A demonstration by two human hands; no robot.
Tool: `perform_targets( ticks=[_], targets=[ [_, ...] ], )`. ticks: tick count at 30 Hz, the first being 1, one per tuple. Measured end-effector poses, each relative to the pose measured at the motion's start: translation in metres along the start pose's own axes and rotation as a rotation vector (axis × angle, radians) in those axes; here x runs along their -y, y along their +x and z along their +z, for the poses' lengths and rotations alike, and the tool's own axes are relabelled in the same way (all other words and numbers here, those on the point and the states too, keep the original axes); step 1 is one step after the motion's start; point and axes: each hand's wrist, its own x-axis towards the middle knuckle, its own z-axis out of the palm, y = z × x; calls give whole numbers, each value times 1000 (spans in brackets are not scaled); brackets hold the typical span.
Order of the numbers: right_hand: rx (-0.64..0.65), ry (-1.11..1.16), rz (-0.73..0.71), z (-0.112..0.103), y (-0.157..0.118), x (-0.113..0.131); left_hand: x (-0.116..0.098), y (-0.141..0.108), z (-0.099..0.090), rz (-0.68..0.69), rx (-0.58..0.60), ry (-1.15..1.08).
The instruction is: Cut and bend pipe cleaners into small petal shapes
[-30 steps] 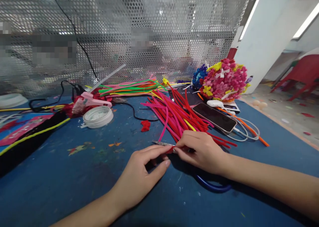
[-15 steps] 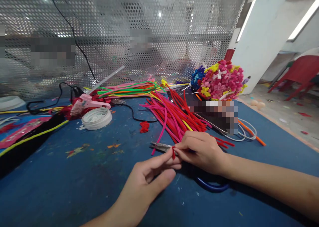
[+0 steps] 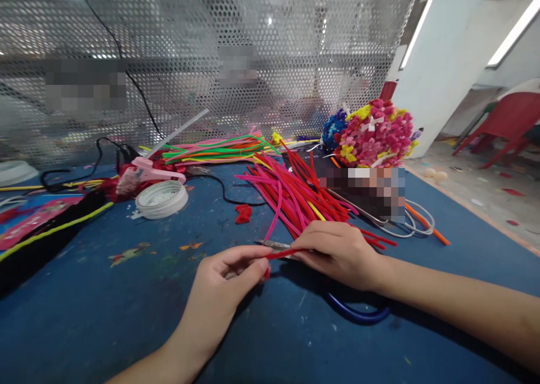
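A red pipe cleaner (image 3: pixel 280 254) runs taut between my two hands, low over the blue table. My left hand (image 3: pixel 230 277) pinches one end between thumb and forefinger, and a short red bit sticks out under the thumb. The other end goes into the closed fingers of my right hand (image 3: pixel 337 254). Scissors show on both sides of that hand: metal blades (image 3: pixel 272 244) on its left and a blue handle loop (image 3: pixel 358 312) below. Whether the right hand also grips them is hidden. Just beyond lies a pile of red and pink pipe cleaners (image 3: pixel 291 195).
A pink glue gun (image 3: pixel 154 171) rests at the left by a white lid of small beads (image 3: pixel 162 199). Behind are green and pink pipe cleaners (image 3: pixel 219 149) and a pink flower bunch (image 3: pixel 375 134). A small red coiled piece (image 3: pixel 243 213) lies mid-table; perforated metal sheeting (image 3: pixel 189 52) rises behind.
My left hand has moved left, away from the right hand. The pipe cleaner, bent at the fingertips before, now stretches straight between them. The right hand has hardly moved.
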Motion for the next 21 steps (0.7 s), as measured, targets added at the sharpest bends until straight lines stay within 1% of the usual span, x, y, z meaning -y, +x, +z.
perform_targets(
  ticks=[2, 4, 9, 12, 16, 19, 21],
  targets=[
    [-3, 7, 7, -1, 0, 0, 2, 1, -3, 10, -6, 8],
    [5, 11, 7, -2, 1, 1, 3, 1, -4, 32, 23, 27],
    [-9, -9, -11, -1, 0, 2, -1, -3, -1, 81, 171, 35],
    [-28, -31, -26, 0, -1, 3, -2, -5, 1, 109, 232, 22],
    [-73, -62, -31, 1, -4, 4, -2, -10, 1, 235, 296, 83],
    [-108, -95, -47, 2, -6, 5, -4, -13, 1, 371, 377, 194],
    [-128, -106, -57, 2, -7, 6, -5, -14, 2, 436, 401, 270]
  ],
)
